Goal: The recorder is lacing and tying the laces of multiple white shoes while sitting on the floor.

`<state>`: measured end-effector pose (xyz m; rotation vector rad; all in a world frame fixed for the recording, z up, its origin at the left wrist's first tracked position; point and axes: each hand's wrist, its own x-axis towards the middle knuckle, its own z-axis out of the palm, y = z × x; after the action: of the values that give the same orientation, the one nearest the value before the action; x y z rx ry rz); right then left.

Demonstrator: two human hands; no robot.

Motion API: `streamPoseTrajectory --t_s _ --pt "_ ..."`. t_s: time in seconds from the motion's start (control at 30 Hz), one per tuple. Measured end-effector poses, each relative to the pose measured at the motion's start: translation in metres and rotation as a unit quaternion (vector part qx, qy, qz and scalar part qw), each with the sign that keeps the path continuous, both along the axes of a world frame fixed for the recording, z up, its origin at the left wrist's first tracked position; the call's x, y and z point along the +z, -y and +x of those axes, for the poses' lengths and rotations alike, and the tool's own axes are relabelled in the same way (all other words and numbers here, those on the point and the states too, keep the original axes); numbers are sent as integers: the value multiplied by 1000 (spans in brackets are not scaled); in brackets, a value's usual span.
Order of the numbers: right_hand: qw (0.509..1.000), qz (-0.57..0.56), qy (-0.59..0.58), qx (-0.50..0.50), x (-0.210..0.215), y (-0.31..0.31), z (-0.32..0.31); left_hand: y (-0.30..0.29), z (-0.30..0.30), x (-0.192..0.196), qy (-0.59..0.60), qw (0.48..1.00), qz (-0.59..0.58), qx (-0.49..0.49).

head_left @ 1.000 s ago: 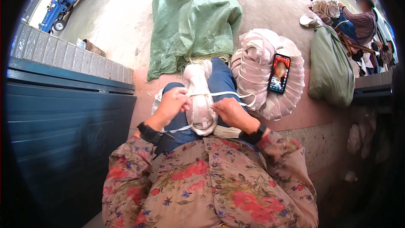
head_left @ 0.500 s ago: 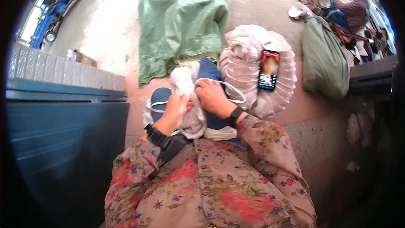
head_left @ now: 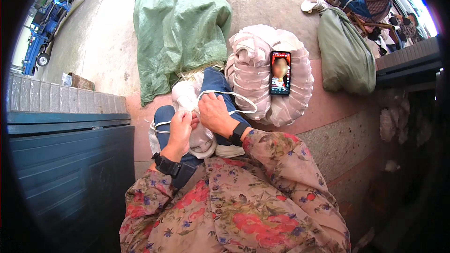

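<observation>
A white shoe upper point(head_left: 203, 141) lies across my lap on blue-clad legs, its far part point(head_left: 184, 93) pale and rounded. A white shoelace point(head_left: 246, 100) loops out to the right, and another stretch of it hangs over my left knee. My left hand point(head_left: 180, 130) is closed in a pinch on the lace at the middle of the upper. Just right of it, my right hand point(head_left: 215, 113) bends over the upper with its fingers curled on the lace. The fingertips and the lace holes between them are partly hidden.
Bundled white shoe uppers point(head_left: 253, 79) stand right of my knees, a phone point(head_left: 280, 73) resting on them. A green woven sack point(head_left: 183, 23) lies ahead; another full sack point(head_left: 346, 51) stands right, near a seated person point(head_left: 372, 0). Blue metal panels point(head_left: 70, 173) flank my left.
The whole view has shifted, so the surroundings appear farther left. Both hands stay close together at the upper, with only slight finger movement.
</observation>
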<state>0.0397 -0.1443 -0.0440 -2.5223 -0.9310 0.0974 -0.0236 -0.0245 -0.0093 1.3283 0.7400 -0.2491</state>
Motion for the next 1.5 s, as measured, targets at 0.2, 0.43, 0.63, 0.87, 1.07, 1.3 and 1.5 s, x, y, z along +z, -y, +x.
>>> streamPoseTrajectory --t_s 0.2,0.43,0.63,0.87,1.07,1.3,1.5 --pt "1000 -9 -23 4 -6 7 10 1 0 -1 7 1000 -12 5" --pt "998 28 -46 38 -6 10 14 3 0 4 2 1000 -6 13" --pt "998 -7 -32 50 -1 11 13 3 0 3 12 1000 -3 6" --pt "998 -4 -14 69 -5 8 11 0 -3 -5 20 1000 8 -8" --pt "996 32 -86 11 -12 6 12 -3 -2 1 24 998 58 -29" --pt "996 84 -33 14 -8 18 4 -17 -3 26 81 948 282 -121" --pt "993 121 -11 6 -19 16 4 -5 -3 20 42 967 224 -113"
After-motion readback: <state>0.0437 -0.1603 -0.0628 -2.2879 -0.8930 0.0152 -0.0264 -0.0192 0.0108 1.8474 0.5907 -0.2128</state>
